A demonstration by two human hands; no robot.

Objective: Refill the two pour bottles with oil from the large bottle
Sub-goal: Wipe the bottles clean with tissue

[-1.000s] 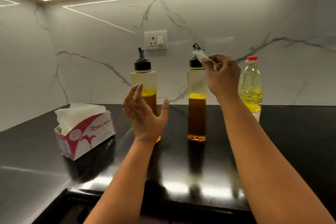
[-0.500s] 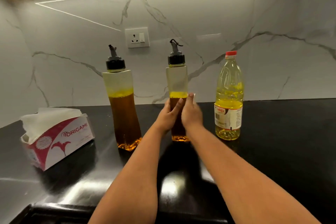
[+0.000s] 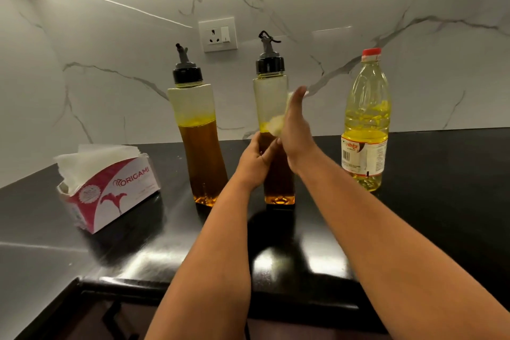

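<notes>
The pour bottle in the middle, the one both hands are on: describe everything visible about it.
The middle pour bottle is tall, clear and plastic-looking, with a black collar and a grey spout whose small cap is flipped open. It stands upright on the black counter, between the other pour bottle and the large bottle. Dark amber oil fills roughly the lower half. The left hand grips its lower body; the right hand presses a white tissue against its side.

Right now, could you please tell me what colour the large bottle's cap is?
Red, on the large bottle; the head view shows it clearly.
</notes>
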